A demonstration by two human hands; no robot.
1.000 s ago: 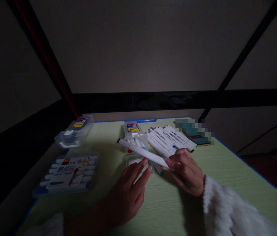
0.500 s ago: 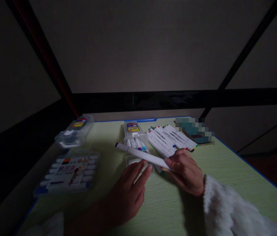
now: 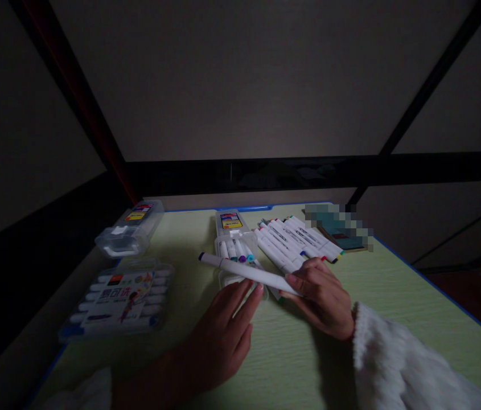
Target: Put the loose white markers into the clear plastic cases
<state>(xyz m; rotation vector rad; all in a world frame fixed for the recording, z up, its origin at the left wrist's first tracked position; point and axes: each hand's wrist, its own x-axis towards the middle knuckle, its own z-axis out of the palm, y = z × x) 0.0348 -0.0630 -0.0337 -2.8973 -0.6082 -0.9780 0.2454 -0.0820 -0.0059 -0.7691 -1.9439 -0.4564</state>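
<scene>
- The white marker (image 3: 246, 273) hangs in the air above the middle of the desk (image 3: 394, 307). It lies almost level, and its dark-capped end points left and away, over the open clear case (image 3: 235, 242).
- The right hand (image 3: 321, 296) has its grip clenched on the marker's near end, with the thumb on top and the fingers beneath. Most of the barrel sticks out unsupported.
- The left hand (image 3: 223, 336) has a released grip. Its fingers are stretched flat and the fingertips lie at the case's near edge, just under the marker; whether they touch the barrel cannot be told.
- Held so far back, the marker is likely to wobble at its tip. A pinch nearer the middle, with the left hand steadying the case, would probably give better control.
- Inside the case stand more markers, their coloured caps (image 3: 240, 258) showing.
- Just to the right lies a row of loose markers (image 3: 295, 242), packed side by side and near the right hand's knuckles.
- Well to the left sit a closed marker set (image 3: 118, 299) and, behind it, another clear box (image 3: 131, 233).
- The light is dim, so small labels are unreadable.
</scene>
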